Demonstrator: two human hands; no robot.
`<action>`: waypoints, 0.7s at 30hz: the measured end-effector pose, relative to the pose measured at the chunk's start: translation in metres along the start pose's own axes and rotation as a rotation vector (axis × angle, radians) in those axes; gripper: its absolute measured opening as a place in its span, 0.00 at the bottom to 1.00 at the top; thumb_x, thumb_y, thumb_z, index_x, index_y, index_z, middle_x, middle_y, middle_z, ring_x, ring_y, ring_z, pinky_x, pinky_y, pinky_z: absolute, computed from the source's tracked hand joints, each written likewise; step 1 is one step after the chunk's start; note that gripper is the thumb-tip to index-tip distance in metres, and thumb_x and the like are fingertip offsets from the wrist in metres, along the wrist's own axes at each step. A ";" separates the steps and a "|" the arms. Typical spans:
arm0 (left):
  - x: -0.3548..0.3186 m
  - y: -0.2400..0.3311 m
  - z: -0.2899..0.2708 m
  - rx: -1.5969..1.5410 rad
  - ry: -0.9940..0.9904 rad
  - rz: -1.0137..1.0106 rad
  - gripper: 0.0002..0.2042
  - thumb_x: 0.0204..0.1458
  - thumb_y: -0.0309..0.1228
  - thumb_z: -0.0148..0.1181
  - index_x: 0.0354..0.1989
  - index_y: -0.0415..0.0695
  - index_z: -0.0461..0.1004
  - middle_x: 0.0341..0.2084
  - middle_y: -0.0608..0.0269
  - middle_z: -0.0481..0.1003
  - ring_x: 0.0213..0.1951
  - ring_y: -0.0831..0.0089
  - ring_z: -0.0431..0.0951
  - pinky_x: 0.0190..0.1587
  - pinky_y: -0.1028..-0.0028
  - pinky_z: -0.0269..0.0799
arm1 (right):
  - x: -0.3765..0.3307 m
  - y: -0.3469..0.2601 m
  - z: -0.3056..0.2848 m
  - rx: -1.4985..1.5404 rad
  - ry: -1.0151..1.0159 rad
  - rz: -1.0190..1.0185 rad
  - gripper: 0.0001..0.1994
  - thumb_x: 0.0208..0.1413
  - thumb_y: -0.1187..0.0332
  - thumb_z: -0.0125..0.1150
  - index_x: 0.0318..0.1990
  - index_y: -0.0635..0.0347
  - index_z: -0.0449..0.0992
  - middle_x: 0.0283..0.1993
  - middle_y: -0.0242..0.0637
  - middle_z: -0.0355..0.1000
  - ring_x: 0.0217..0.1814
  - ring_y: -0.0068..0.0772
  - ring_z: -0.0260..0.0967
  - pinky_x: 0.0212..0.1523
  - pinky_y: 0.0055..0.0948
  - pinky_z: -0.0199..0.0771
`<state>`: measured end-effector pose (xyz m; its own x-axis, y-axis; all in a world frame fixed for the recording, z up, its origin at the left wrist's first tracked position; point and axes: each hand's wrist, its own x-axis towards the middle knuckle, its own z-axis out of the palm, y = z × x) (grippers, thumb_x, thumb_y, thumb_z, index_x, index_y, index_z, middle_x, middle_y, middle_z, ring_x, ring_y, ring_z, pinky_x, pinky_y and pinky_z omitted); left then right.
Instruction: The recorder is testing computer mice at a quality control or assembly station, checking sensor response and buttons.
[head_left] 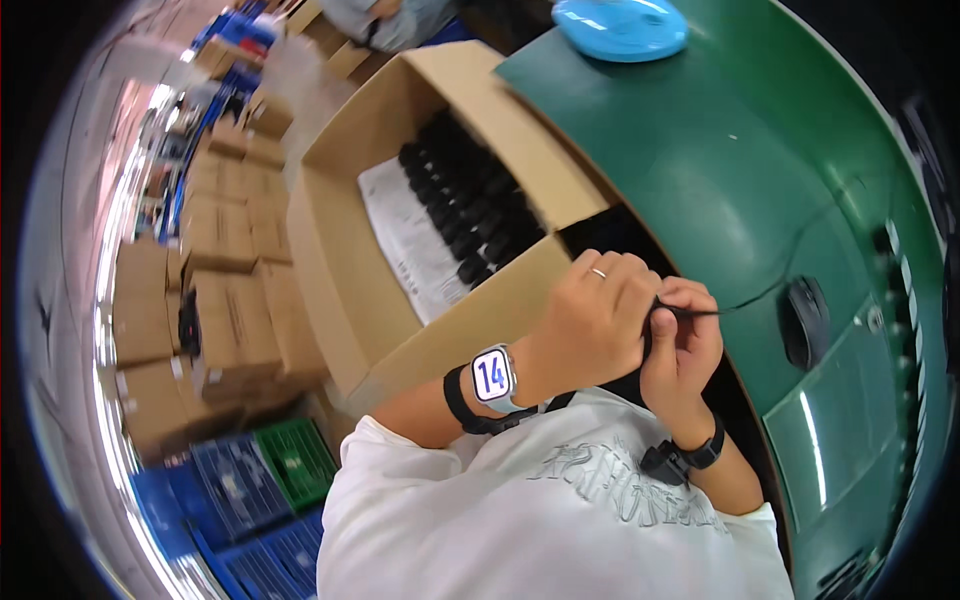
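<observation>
My left hand (pixel 590 320) and my right hand (pixel 685 345) are pressed together in front of my chest, both closed on a small black part (pixel 652 318) with a thin black cord (pixel 700 313) running right from it. Most of the part is hidden by my fingers. A ring sits on my left hand and a watch (pixel 493 378) on that wrist; a black band (pixel 690 458) is on my right wrist. Just behind my hands stands an open cardboard box (pixel 350 290) holding several rows of black parts (pixel 465 205) and a white sheet (pixel 412 240).
A green table (pixel 720 170) curves to the right, with a blue oval object (pixel 620 28) at its far end and a black round piece (pixel 805 320) near my hands. Stacked cardboard boxes (pixel 220 260) and blue and green crates (pixel 260 480) fill the floor at left. Another person (pixel 385 20) sits beyond the box.
</observation>
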<state>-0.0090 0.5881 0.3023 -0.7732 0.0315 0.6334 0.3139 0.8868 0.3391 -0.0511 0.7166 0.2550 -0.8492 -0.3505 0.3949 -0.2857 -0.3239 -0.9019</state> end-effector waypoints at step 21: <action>-0.226 -0.273 -0.071 0.059 -1.083 -1.112 0.27 0.33 0.40 0.78 0.40 0.34 0.76 0.37 0.42 0.80 0.42 0.47 0.81 0.46 0.60 0.77 | 0.086 -0.050 -0.297 -0.349 0.005 0.237 0.14 0.76 0.61 0.44 0.54 0.60 0.71 0.55 0.37 0.70 0.55 0.30 0.65 0.58 0.32 0.63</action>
<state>0.1192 0.3065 0.1160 -0.6169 -0.3480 -0.7059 -0.6689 0.7045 0.2372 -0.2417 0.9634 0.2826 -0.9114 -0.3750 0.1695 -0.2150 0.0828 -0.9731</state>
